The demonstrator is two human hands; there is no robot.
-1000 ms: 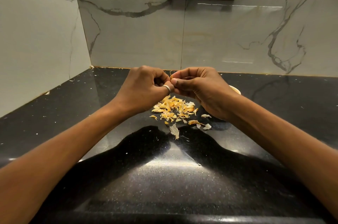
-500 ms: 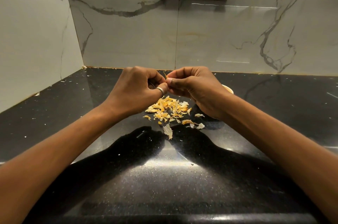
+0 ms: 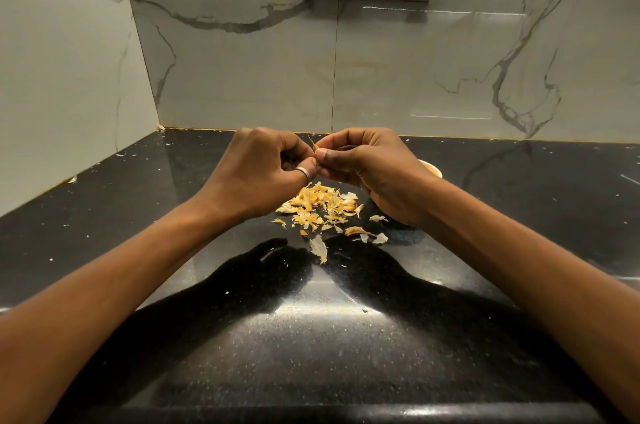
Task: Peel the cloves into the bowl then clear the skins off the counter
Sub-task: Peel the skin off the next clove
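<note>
hands (image 3: 316,163) above skins (image 3: 320,208) on counter (image 3: 346,337), bowl (image 3: 431,169) behind right wrist

Left forearm (image 3: 121,271) and right forearm (image 3: 519,250) are shown bare. 1 plain silver-coloured ring (image 3: 304,174) is worn on the left hand (image 3: 256,174); the digit cannot be identified. Short nails are seen on the right hand (image 3: 374,167).

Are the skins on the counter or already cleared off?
On the counter: the skins lie in a loose pile on the black counter.
</note>
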